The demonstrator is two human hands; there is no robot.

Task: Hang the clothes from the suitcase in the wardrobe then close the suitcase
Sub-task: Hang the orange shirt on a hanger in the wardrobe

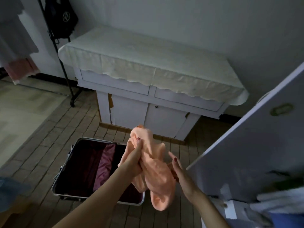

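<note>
A peach-coloured garment hangs bunched in the air above the open suitcase. My left hand grips the garment near its upper part, fingers curled round the cloth. My right hand is at the garment's right side with fingers held fairly straight, thumb up, touching the fabric's edge. The suitcase lies open on the tiled floor, its inside dark maroon with a purple lining panel. The open wardrobe door stands at the right.
A white cabinet covered by a pale cloth stands against the far wall. A black clothes rack with a black bag is at the left, beside hanging pale and pink clothes. Folded things lie at the lower right.
</note>
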